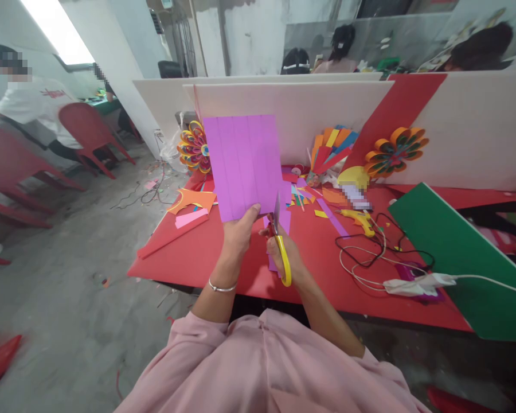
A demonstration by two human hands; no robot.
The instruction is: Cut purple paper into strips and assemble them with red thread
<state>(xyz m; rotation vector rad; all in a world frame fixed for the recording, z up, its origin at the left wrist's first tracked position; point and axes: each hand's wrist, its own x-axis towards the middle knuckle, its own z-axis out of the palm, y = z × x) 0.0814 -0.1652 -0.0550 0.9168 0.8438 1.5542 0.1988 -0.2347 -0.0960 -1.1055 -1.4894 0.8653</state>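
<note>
— Nearest you, your right hand point(294, 252) has its grip around the scissors point(282, 248) by the yellow handle, blades pointing up. Whether they touch the paper, I can't tell.

— And your left hand point(239, 229)?

— Its grip pinches the purple sheet point(245, 166) at the near edge, thumb on the side facing you. The sheet stands raised above the red surface point(176, 252), just left of the blades.

— How would you best cut it?

— Probably along the faint lengthwise lines, starting at the near edge. Keep your thumb clear of the blades, and steady the sheet so its far end doesn't flop.

— Anything beyond?

— The yellow glue gun point(360, 221) lies to the right, so keep your sleeve off its cables. Farther off, the orange paper flower point(398, 152) seems safely out of reach.
</note>
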